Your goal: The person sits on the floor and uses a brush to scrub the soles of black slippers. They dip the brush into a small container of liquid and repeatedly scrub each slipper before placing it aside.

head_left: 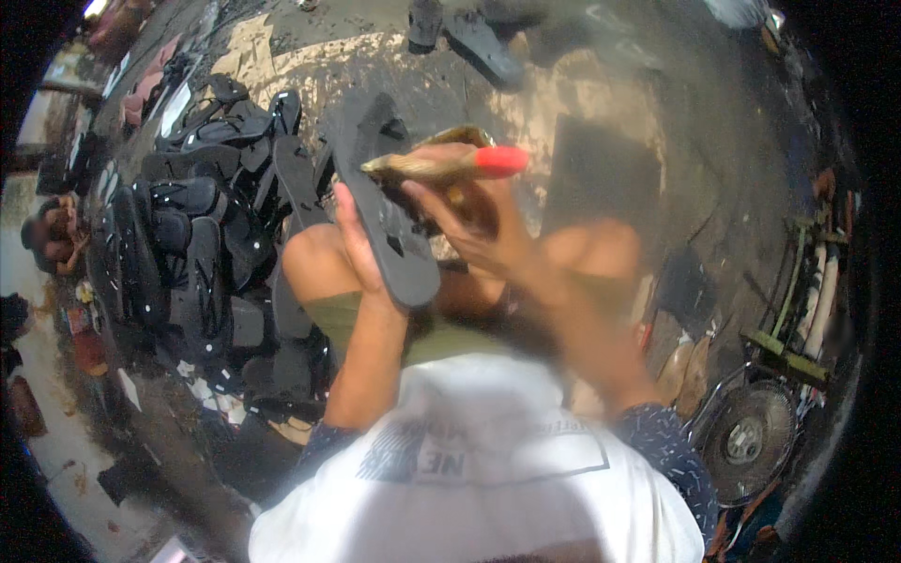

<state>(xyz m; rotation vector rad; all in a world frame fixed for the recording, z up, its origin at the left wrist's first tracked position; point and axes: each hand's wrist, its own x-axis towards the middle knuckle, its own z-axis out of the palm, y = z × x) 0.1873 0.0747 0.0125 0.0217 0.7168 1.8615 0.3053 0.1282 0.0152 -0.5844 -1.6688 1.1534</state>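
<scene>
Far L, at rim: another person (58,235), small and distorted. Next, on floor: large pile (202,220) of black flip-flops, soles and straps overlapping at various angles; below it, white scraps (214,399), strewn. Centre-L: L hand (361,239), closed round edge of sandal (411,270), w/ fingers along its L side; grip underneath hidden. Sandal: dark grey, held up in front of lap, long axis tilted, far end slightly L of near end; black straps toward R side. Across upper part of sandal: tool (418,169), tan, tapering to tip at L, red at R end; contact btwn tip and sandal uncertain. Around tool: R hand (469,202), holding it btwn thumb and fingers, partly blurred. Behind, at top: loose flip-flops (479,47) on stained floor. R of centre: dark flat sheet (601,169), beyond R knee (591,249). Far R: round fan (746,441), w/ grille facing up; just above it, green frame (786,355), curved by lens.
</scene>
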